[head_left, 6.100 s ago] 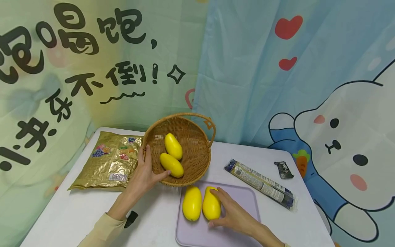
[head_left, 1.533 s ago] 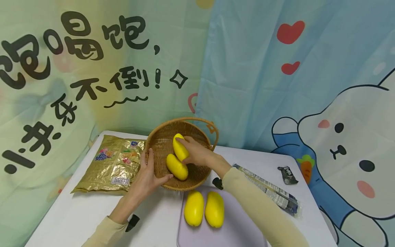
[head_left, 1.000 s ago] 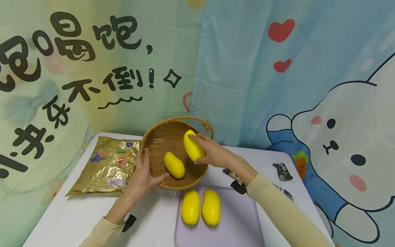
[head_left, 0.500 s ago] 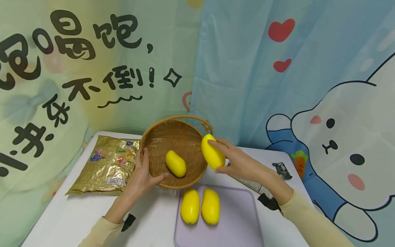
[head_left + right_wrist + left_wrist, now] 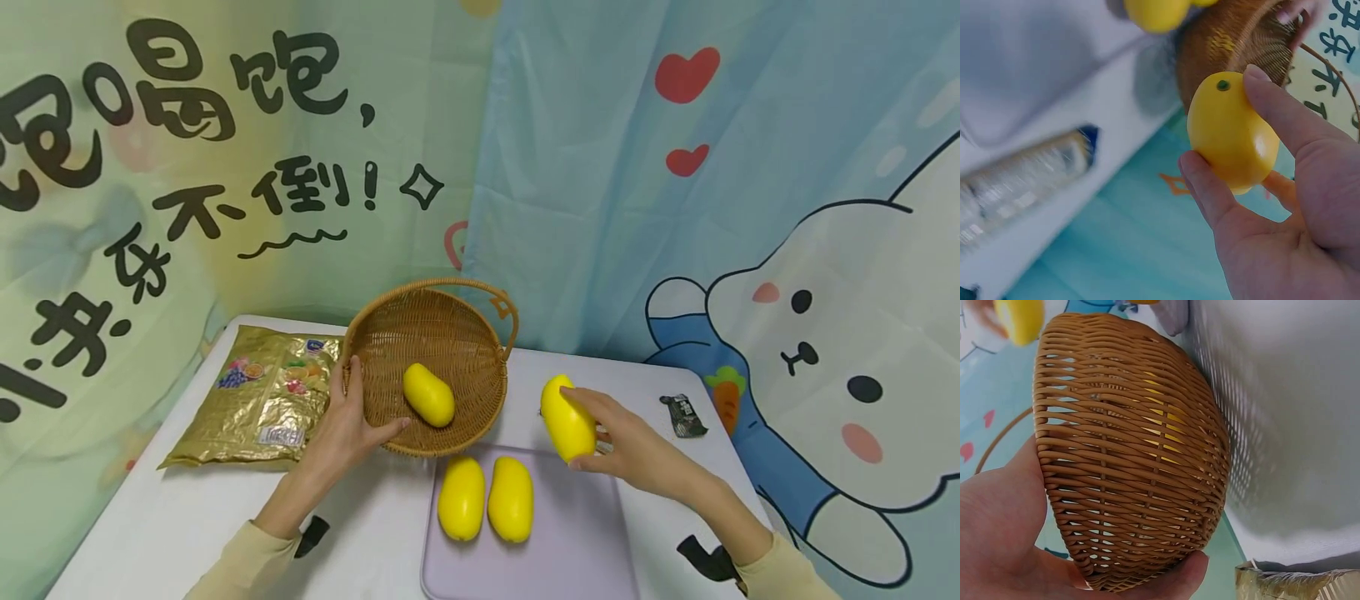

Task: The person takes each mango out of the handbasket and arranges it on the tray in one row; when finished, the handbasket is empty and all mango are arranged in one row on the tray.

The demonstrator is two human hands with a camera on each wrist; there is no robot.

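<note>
My left hand (image 5: 347,437) holds the left rim of a brown wicker basket (image 5: 474,346), which is tilted with its opening facing me. Inside the basket lies one yellow mango (image 5: 429,396). Through the weave in the left wrist view, its yellow (image 5: 1163,419) shows. My right hand (image 5: 637,446) pinches another mango (image 5: 567,419) between thumb and fingers, in the air right of the basket, above the tray's back right corner. A green stem spot marks this mango (image 5: 1229,125) in the right wrist view. Two more mangoes, a left one (image 5: 461,498) and a right one (image 5: 512,500), lie side by side on the lilac tray (image 5: 577,533).
A gold snack bag (image 5: 251,400) lies left of the basket on the white table (image 5: 375,533). To the right is a small black packet (image 5: 684,415). A long wrapped package (image 5: 1029,178) shows in the right wrist view, mostly hidden behind my right hand in the head view.
My right hand has lifted one of two mangoes out of the basket and carried it right and toward me. The left hand stays on the basket rim; the tray's two mangoes keep their places.
</note>
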